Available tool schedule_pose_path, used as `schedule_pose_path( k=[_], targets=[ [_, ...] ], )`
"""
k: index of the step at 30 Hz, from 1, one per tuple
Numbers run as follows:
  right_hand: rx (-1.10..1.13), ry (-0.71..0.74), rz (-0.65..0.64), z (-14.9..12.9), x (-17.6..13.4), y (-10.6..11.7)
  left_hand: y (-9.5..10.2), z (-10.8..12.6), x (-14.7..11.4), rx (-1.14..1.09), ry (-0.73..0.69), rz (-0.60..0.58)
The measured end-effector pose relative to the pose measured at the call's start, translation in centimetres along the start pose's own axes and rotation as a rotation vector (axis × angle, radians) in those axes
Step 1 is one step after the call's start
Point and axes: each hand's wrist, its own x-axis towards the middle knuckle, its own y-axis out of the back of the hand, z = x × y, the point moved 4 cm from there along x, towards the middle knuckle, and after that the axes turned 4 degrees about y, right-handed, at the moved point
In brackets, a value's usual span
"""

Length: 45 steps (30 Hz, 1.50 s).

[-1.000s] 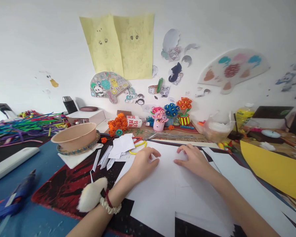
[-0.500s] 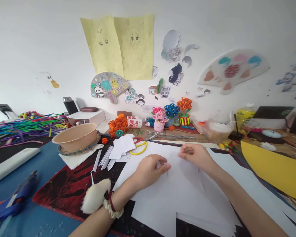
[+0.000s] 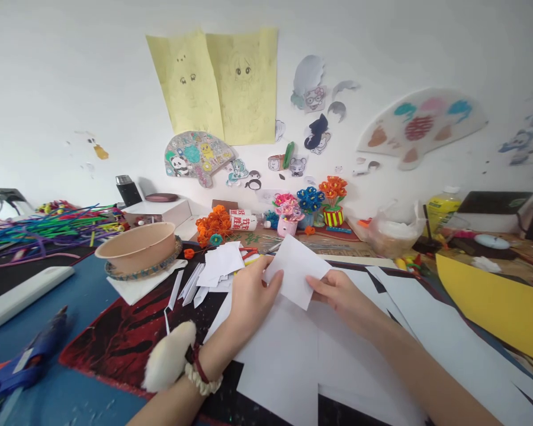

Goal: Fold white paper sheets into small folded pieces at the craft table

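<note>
A small piece of white paper (image 3: pixel 296 267) is held up over the desk by both hands. My left hand (image 3: pixel 254 290) pinches its left edge, thumb in front and fingers behind. At the lower right edge, my right hand (image 3: pixel 337 294) grips it the same way. Larger white sheets (image 3: pixel 288 361) lie beneath the hands. Left of them is a stack of small cut papers (image 3: pixel 222 263), with folded paper strips (image 3: pixel 190 284) beside it. The scissors with yellow and red handles (image 3: pixel 247 258) are partly hidden behind my left hand.
A blue glue gun (image 3: pixel 26 361) lies at the left near a white power strip (image 3: pixel 26 296). A tan bowl (image 3: pixel 135 248) stands behind them. Pipe-cleaner flowers (image 3: pixel 311 204) line the back. Yellow paper (image 3: pixel 493 307) and more white sheets (image 3: pixel 453 337) lie on the right.
The hands were apart above the large sheets; now both grip a small white paper raised between them. My left hand has tilted upward and my right hand has moved slightly down.
</note>
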Motion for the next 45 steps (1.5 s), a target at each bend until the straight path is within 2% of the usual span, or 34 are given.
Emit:
schedule_pose_path(
  k=[4, 6, 8, 11, 16, 21, 24, 27, 29, 31, 34, 37, 40, 45],
  targets=[
    [0.024, 0.008, 0.011, 0.2, 0.0, -0.4, 0.2, 1.3, -1.0, 0.378, -0.326, 0.187],
    [0.034, 0.025, 0.011, 0.0, 0.0, -0.4, 0.0, 1.8, -1.3, 0.485, -0.448, 0.21],
    [0.038, 0.038, 0.008, -0.2, -0.1, -0.4, -0.3, 2.0, -1.5, 0.554, -0.523, 0.183],
    [0.04, 0.039, -0.021, -0.6, -0.2, -0.7, -0.8, 2.0, -1.5, 0.646, -0.556, 0.098],
    [0.038, 0.027, -0.112, -1.2, -0.5, -1.8, -1.1, 2.1, -1.6, 0.761, -0.518, -0.026],
    [0.039, 0.043, -0.023, -1.4, -0.7, -1.8, -1.5, 2.9, -2.1, 0.772, -0.475, -0.115],
    [0.058, 0.059, 0.017, -1.4, -0.7, -1.7, -1.7, 3.4, -2.6, 0.697, -0.484, -0.16],
    [0.05, 0.066, 0.071, -1.4, -0.7, -1.3, -1.5, 3.8, -2.8, 0.505, -0.459, -0.202],
    [0.003, 0.05, 0.121, -1.2, -0.6, -0.8, -1.0, 3.9, -2.5, 0.316, -0.408, -0.202],
    [-0.083, 0.035, 0.144, -1.1, -0.5, -0.4, -0.5, 3.6, -1.9, 0.108, -0.286, -0.166],
    [-0.238, 0.053, 0.111, -0.9, -0.4, -0.6, -0.3, 2.3, -0.9, -0.173, -0.004, -0.148],
    [-0.352, 0.088, 0.021, -0.7, -0.4, -1.4, -0.9, 1.4, -0.6, -0.38, 0.19, -0.233],
    [-0.394, 0.074, -0.041, -0.6, -0.6, -2.0, -1.3, 0.9, -0.5, -0.539, 0.284, -0.277],
    [-0.389, 0.103, -0.047, -1.4, -0.8, -2.0, -0.9, 0.9, -0.4, -0.596, 0.301, -0.209]
  ],
)
